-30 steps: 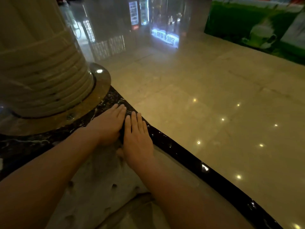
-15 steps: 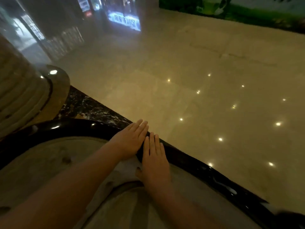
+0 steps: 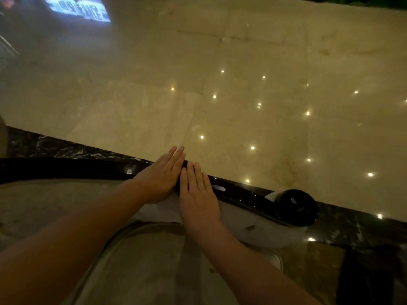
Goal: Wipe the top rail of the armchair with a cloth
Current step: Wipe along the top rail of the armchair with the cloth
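Top rail: we see the glossy black top rail (image 3: 66, 168) of the armchair as one long dark band; its long axis runs from the left edge of the view across to the lower right, bending gently down as it goes.
Rail end: on the right the rail finishes in a round black scroll (image 3: 296, 208), which points toward the lower right.
Left hand: our left hand (image 3: 160, 175) lies flat on the rail about midway along it, fingers straight, close together and angled up and to the right, tips reaching past the rail's far edge. It is spread open and grips nothing that we can make out.
Right hand: our right hand (image 3: 198, 194) lies flat just beside the left, on the scroll side, touching or nearly touching it, fingers straight and pointing across the rail. It too is open and pressing down, not closed around anything.
Cloth: a pale cloth (image 3: 158, 213) shows just below both hands on the near side of the rail; we cannot tell how much of it lies under the palms.
Chair back: the pale padded back (image 3: 44, 205) sits on the near side of the rail.
Floor: the polished beige floor (image 3: 242, 62) lies beyond the rail, dotted with small reflected lights.
Dark strip: a dark marbled strip (image 3: 55, 146) runs along the rail's far side.
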A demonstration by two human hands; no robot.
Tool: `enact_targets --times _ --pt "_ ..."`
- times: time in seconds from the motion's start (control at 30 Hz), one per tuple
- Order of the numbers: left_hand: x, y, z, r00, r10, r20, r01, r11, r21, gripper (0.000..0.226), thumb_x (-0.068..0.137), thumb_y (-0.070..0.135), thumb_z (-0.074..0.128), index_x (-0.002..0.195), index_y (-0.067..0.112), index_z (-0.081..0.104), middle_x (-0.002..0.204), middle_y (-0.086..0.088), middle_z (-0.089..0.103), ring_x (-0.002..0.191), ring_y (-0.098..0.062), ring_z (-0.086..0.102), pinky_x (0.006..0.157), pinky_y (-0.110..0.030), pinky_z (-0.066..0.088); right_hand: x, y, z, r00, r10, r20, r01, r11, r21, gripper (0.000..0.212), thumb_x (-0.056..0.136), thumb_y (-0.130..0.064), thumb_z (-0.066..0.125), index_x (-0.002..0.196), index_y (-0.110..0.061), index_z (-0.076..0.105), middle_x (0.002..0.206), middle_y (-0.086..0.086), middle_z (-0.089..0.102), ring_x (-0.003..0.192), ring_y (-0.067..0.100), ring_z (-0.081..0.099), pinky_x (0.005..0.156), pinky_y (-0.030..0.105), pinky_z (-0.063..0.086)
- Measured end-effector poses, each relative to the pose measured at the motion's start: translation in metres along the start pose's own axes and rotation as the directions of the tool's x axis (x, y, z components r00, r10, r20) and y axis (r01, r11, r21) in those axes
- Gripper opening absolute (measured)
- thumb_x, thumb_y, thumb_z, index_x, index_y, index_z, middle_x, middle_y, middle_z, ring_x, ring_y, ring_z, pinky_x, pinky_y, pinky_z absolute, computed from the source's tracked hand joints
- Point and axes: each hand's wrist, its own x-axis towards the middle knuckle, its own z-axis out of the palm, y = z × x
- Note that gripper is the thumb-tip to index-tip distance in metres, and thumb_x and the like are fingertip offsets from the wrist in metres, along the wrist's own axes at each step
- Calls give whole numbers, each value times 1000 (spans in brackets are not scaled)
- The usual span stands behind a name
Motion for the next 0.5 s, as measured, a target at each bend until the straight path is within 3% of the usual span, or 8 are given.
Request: enact_targets --times 0.27,0.5 --pt "25 77 -23 999 31 -32 -32 999 -10 75 101 25 36 149 0 -15 161 -21 -20 149 -35 -19 118 -42 -9 -45 64 -9 999 47 -13 -47 996 -78 77 104 -26 40 150 -4 -18 162 15 -21 143 27 -27 115 41 -18" --pt "43 141 -36 999 42 -25 -42 999 31 75 101 22 38 150 0 -14 160 -23 -22 148 -35 -18 114 -44 -13 -82 112 -4 993 118 18 -118 993 -14 104 94 -46 59 149 -6 -20 160 13 -23 144 27 -27 116 41 -17"
